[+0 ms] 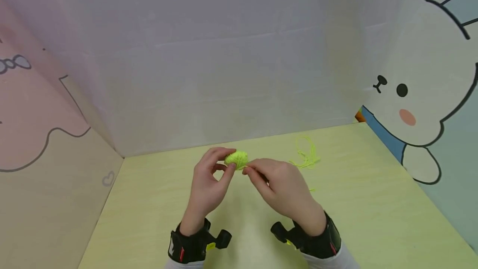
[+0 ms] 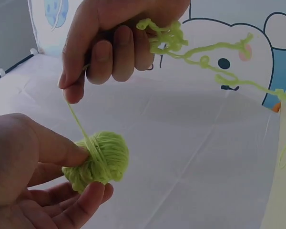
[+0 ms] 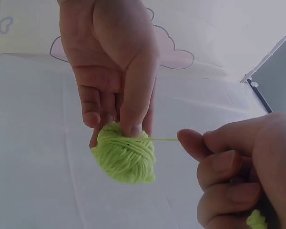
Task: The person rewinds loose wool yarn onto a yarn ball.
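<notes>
Behind your workspace hangs a pale sheet, creased across its width. Below it spreads the light yellow tabletop, with a white cartoon animal printed on the side panel to the right. Your right hand pinches between thumb and forefinger, its other fingers curled in. Your left hand grasps the ball between thumb and fingers. Each of your wrists wears a black strap. Near the table's back edge, beyond your right hand, lies a loose tangle of yarn; a knotted tail shows at that hand's little-finger side. The lime-green yarn ball sits in your left fingertips, above the table. A single taut strand joins it to your right pinch.
</notes>
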{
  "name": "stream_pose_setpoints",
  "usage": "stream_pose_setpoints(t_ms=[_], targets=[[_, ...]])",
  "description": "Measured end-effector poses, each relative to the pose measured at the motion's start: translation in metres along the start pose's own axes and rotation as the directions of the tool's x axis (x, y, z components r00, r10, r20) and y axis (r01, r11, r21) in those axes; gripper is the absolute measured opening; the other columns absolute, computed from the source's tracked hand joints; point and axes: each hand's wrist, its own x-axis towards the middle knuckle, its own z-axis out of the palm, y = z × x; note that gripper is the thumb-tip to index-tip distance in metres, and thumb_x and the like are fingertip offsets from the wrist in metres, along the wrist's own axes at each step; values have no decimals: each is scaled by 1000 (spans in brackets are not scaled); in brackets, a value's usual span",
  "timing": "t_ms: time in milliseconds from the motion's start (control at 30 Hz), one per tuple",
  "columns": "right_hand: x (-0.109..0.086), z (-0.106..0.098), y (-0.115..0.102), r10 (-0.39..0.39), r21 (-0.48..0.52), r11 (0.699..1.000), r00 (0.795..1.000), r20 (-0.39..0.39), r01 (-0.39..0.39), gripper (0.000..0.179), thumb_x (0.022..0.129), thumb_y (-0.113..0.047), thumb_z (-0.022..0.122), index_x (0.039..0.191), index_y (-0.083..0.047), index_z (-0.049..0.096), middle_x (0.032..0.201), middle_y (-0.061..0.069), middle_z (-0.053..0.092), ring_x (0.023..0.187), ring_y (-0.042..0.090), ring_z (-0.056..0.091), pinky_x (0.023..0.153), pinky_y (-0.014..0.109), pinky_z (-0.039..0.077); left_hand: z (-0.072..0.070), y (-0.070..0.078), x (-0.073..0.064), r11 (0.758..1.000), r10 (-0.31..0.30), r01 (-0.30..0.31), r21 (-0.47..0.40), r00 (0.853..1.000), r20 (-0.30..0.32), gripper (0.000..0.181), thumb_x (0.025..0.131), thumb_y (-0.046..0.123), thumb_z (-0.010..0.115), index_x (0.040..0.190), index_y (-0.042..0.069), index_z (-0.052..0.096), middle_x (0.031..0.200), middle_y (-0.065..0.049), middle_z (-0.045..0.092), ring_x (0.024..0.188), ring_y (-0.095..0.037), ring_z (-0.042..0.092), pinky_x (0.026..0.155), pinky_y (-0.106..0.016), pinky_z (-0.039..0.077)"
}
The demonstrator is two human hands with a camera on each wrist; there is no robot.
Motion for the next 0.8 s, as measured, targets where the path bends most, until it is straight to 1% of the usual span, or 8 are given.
stream_pose_setpoints(t_ms=[67, 133, 200, 400, 600, 700, 800], targets=[[1, -2, 3, 18, -13, 1000, 999, -41, -18, 7, 94, -18, 67, 96, -14, 73, 84, -8, 68, 56, 2, 46, 49, 24, 45, 2, -6, -1, 999, 27, -28, 20, 999, 44, 33, 87, -5, 71, 119, 6, 67, 114, -8, 62, 96, -19, 60, 71, -31, 59], [1, -3, 5, 31, -30, 999, 997, -67, -33, 8, 94, -17, 68, 97, -13, 74, 82, -7, 67, 55, 3, 45, 48, 24, 44, 3, -7, -2, 999, 33, -35, 29, 997, 77, 34, 89, -3, 71, 121, 9, 67, 116, -4, 61, 98, -16, 59, 73, -32, 60], [1, -4, 6, 41, -40, 998, 996, -81, -44, 8, 94, -17, 67, 97, -12, 74, 80, -7, 66, 54, 3, 44, 47, 24, 44, 4, -6, -3, 998, 42, -46, 33, 994, 97, 35, 88, -4, 70, 121, 10, 66, 116, -2, 60, 99, -15, 59, 75, -32, 60], [1, -5, 8, 63, -45, 997, 994, -94, -68, 8, 95, -17, 67, 96, -13, 73, 77, -7, 63, 55, 5, 44, 48, 25, 44, 6, 0, -4, 998, 53, -57, 28, 992, 113, 37, 85, -13, 68, 117, 6, 67, 114, -5, 60, 99, -17, 59, 76, -33, 60], [1, -5, 10, 81, -58, 995, 992, -99, -87, 8, 95, -17, 67, 96, -13, 73, 74, -8, 61, 54, 5, 43, 46, 25, 42, 4, 3, -5, 998, 46, -50, 31, 992, 122, 39, 84, -15, 68, 116, 8, 67, 115, -2, 59, 99, -15, 59, 75, -33, 60], [1, -5, 11, 85, -65, 994, 991, -99, -92, 9, 95, -17, 66, 96, -13, 74, 73, -8, 59, 53, 5, 42, 46, 25, 41, 4, 4, -5, 998, 51, -55, 25, 991, 127, 40, 84, -17, 68, 115, 9, 67, 115, -3, 59, 100, -15, 59, 75, -33, 60], [2, -5, 12, 83, -65, 994, 991, -101, -90, 9, 95, -17, 66, 95, -13, 74, 74, -8, 61, 54, 5, 43, 46, 25, 41, 3, 5, -6, 998, 60, -62, 13, 988, 144, 41, 83, -17, 68, 114, 10, 67, 114, -2, 60, 100, -15, 59, 74, -33, 60]])
